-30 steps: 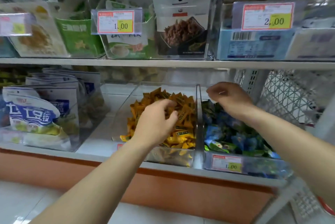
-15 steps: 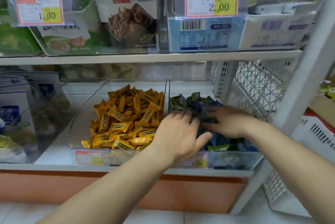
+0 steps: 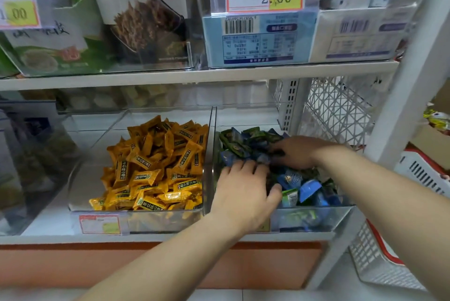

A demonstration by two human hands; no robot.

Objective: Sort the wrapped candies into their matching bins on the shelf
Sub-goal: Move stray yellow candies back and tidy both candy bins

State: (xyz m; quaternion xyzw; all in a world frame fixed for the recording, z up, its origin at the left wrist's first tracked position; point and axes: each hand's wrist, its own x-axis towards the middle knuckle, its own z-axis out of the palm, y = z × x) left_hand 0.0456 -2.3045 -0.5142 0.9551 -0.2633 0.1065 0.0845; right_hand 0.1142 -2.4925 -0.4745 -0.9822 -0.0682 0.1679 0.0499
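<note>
Fingers spread nearly straight, the left hand (image 3: 243,193) presses on blue and green wrapped candies (image 3: 309,188) in the right-hand clear bin (image 3: 316,220). The right hand (image 3: 297,154) digs bent fingers into the same pile, its grip hidden. Yellow candies (image 3: 158,169) fill the neighbouring bin (image 3: 80,191).

Head view — looking down, close to shelf (image 3: 194,74).

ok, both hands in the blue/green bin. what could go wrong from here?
The left hand and right hand cover much of the blue and green candies, so a grab may take mixed colours.
Candies sit heaped near the front wall; raking could tip some over it.
</note>
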